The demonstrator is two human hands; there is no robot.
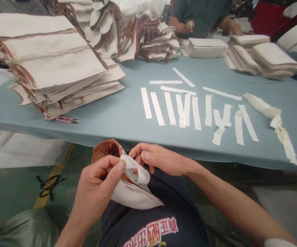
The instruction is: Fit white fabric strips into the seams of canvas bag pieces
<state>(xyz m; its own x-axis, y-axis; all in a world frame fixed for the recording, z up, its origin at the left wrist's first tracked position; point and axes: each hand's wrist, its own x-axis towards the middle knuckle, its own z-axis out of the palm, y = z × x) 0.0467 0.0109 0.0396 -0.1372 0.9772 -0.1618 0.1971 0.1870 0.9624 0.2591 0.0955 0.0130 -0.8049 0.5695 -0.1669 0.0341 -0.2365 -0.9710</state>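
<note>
The left hand (pixel 99 181) pinches one end of a white strip (pixel 143 175) at the edge of a piece (pixel 135 197), brown and white, held over the lap; the right hand (pixel 161 159) curls its fingers just beside the strip, and I cannot tell if they grip. Beyond, on the table (pixel 107 120), lie more strips (pixel 170 108), snips (pixel 67 119) and a stack (pixel 53 65).

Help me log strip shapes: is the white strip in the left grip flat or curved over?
Curved over: from the left grip, the white strip bends round, with a gap showing inside the bend.
</note>
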